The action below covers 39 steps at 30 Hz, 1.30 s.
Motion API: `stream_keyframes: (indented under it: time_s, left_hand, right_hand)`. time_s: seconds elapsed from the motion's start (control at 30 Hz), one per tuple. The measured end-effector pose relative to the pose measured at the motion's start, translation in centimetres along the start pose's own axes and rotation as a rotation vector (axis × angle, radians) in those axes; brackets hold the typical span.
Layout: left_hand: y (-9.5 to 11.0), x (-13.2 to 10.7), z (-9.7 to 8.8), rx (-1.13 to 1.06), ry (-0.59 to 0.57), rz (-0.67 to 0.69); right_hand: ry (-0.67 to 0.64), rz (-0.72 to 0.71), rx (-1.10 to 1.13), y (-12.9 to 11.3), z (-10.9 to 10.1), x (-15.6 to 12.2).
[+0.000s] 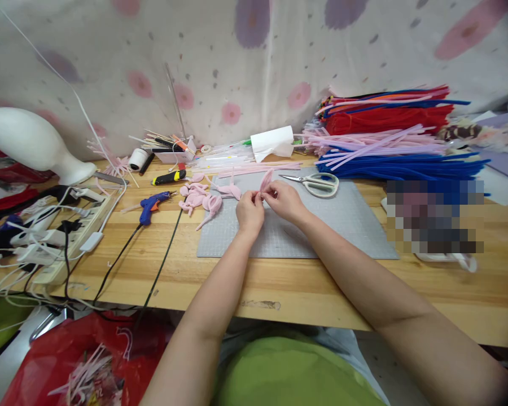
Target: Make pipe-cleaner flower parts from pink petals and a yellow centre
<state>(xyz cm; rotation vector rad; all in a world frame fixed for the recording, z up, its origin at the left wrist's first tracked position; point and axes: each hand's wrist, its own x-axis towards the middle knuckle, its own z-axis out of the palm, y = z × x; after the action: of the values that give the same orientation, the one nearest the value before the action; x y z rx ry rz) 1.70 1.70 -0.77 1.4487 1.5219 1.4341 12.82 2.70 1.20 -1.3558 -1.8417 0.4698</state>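
Above the grey cutting mat, a pink pipe-cleaner petal points upward between my hands. My left hand pinches its lower end. Closed on the same end is my right hand, its fingertips meeting those of the left. The exact spot where the fingers grip is partly hidden. Scissors with pale handles lie on the mat just right of my right hand. Left of my left hand lies a cluster of bent pink pipe-cleaner pieces, some overlapping the mat's edge.
A blue glue gun and a yellow-black utility knife lie to the left, near a power strip with tangled cables. Bundles of red, pink and blue pipe cleaners are stacked at the back right. A white foam head stands far left.
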Motion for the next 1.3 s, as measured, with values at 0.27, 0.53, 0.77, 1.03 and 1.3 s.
stream_keyframes:
  time_s: [0.27,0.53,0.77,1.03,1.3]
  left_hand:
    - [-0.5,0.3,0.8,-0.423,-0.151,-0.276]
    - [-0.1,-0.5,1.1,-0.396,-0.292,-0.285]
    - [0.7,-1.5,1.0,0.235,-0.156,0.005]
    - [0.9,-1.2,0.8,0.073,-0.224,-0.081]
    - [1.5,-0.4,0.3,-0.586,-0.367,-0.575]
  right_hand:
    - [-0.121,0.377,0.618,1.8,-0.3,0.5]
    - [-0.117,0.415,0.738,2.4,-0.2,0.7]
    - [-0.025,0.537,0.758,1.7,0.1,0.7]
    - [-0.077,0.598,0.739,1.7,-0.5,0.6]
    - [-0.244,0.621,1.007,2.2,-0.8,0.6]
